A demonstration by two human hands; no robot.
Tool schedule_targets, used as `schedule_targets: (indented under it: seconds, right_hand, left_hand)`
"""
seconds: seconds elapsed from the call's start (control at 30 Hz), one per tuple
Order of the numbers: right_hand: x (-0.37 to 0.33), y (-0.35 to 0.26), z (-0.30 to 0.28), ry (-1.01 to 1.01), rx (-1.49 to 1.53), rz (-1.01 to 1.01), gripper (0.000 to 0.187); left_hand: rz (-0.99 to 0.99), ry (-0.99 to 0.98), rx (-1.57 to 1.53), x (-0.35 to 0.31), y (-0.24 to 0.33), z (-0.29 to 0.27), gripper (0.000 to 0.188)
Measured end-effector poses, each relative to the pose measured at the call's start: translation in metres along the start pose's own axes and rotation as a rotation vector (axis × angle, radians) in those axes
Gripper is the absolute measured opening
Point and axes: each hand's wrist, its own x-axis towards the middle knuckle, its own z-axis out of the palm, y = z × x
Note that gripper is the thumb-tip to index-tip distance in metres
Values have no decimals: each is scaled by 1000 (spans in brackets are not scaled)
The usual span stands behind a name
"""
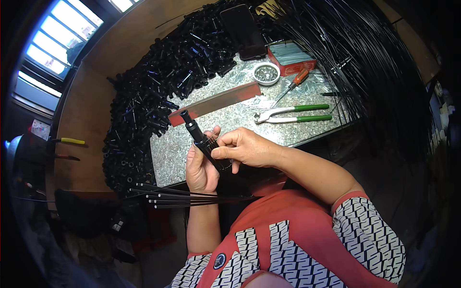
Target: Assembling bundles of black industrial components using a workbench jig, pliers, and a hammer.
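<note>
My left hand (203, 168) holds a black tubular plastic part (194, 131) from below, tilted with its narrow end pointing up and left. Thin dark rods or slots show around its lower end. At that lower end, my right hand (245, 148) has thumb and forefinger pinched together; whatever is between them is too small to make out. Several thin black rods with pale tips (161, 198) stick out to the left across my left wrist, their other ends hidden near my lap.
A heap of black plastic parts (144, 105) covers the table's left and back. Beyond my hands lie a reddish bar (216, 102), green-handled pincers (293, 114), an orange screwdriver (298, 79), a white bowl of small metal bits (266, 74), a red box (293, 67), a phone (243, 31) and long black rods (384, 67).
</note>
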Motion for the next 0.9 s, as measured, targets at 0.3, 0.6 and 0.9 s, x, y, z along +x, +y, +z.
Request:
schedule_targets:
  seconds: [0.3, 0.6, 0.9]
  right_hand:
    - [5, 7, -1, -39, 82, -5, 33]
    - [7, 2, -1, -46, 45, -18, 32]
    - [6, -7, 8, -35, -138, -133, 33]
  left_hand:
    - [-20, -58, -6, -2, 1, 0, 30]
    - [-104, -175, -125, 1, 1, -6, 48]
    - [-169, -267, -56, 2, 13, 5, 65]
